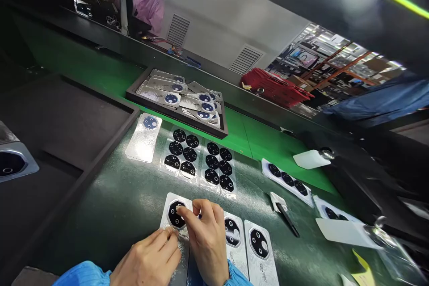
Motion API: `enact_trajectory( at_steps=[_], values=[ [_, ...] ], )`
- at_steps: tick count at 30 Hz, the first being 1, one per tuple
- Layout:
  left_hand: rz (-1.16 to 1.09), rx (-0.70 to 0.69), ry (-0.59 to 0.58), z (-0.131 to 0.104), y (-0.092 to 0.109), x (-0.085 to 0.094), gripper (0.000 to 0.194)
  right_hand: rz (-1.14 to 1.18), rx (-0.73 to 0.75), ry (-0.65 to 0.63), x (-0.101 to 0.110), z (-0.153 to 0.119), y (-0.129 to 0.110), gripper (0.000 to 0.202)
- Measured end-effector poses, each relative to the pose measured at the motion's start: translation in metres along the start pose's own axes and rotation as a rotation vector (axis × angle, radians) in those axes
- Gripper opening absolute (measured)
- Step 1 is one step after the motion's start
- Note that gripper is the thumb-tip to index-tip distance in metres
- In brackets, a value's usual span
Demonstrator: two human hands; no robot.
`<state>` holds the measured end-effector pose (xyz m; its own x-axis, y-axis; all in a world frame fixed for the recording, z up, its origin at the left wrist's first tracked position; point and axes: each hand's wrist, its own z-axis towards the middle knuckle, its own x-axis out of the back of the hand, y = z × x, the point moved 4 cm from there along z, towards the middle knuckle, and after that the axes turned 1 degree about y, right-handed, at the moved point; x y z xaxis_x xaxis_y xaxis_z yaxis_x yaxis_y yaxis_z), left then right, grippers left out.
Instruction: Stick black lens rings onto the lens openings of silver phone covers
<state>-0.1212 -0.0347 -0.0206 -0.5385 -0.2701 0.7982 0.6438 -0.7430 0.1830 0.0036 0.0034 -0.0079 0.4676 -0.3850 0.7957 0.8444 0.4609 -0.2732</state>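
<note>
A silver phone back panel [167, 200] with a black octagonal camera plate [173, 220] lies on the green mat in front of me. My right hand [208, 237] reaches over it with bent fingers; a fingertip touches the upper part of the black plate. Bunched fingers of my left hand [150, 252] meet at the plate's lower edge. Whatever small thing either hand may pinch is hidden. To the right, similar panels lie in a row: one silver panel [234, 252] partly behind my right hand and another panel [263, 261] beside it.
Beyond my hands lie two clear sheets of black octagonal stickers [181, 154] [218, 167] and a stacked panel [142, 143]. A dark tray [221, 133] holds several panels. Black tweezers [288, 220], white strips [348, 232] and yellow paper [363, 272] lie right. A person in pink [150, 6] sits beyond.
</note>
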Motion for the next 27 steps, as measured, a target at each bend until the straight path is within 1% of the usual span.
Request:
enact_trajectory(
  at_steps=[4, 7, 11, 13, 16, 20, 24, 27],
  values=[
    [0.005, 0.001, -0.008, 0.0008, 0.0009, 0.0011, 0.045, 0.01, 0.016, -0.03, -0.0005, -0.0002, 0.0002, 0.026],
    [0.023, -0.005, -0.027, 0.0001, 0.0013, -0.0004, 0.047, 0.023, 0.009, -0.012, 0.0007, -0.0001, 0.0003, 0.025],
    [-0.002, -0.011, 0.0, -0.0015, 0.0, -0.0019, 0.043, 0.03, 0.017, -0.017, -0.0006, -0.0003, -0.0002, 0.025],
    [-0.004, -0.015, -0.005, -0.0014, -0.0006, -0.0024, 0.044, 0.031, 0.006, -0.017, -0.0012, -0.0001, 0.0006, 0.025],
    [0.005, -0.022, -0.015, -0.0008, -0.0007, -0.0019, 0.046, 0.02, -0.004, 0.01, 0.0002, 0.0003, 0.0013, 0.025],
    [-0.008, -0.02, -0.009, -0.0008, -0.0006, -0.0012, 0.043, 0.033, 0.015, -0.018, 0.0012, 0.0007, -0.0007, 0.025],
    [-0.006, -0.025, -0.022, -0.0007, -0.0002, -0.0004, 0.041, 0.02, -0.002, 0.004, 0.0003, 0.0008, -0.0016, 0.026],
    [-0.007, -0.016, -0.042, -0.0001, 0.0003, 0.001, 0.045, 0.037, 0.006, -0.029, -0.0034, 0.0025, 0.0006, 0.027]
  ],
)
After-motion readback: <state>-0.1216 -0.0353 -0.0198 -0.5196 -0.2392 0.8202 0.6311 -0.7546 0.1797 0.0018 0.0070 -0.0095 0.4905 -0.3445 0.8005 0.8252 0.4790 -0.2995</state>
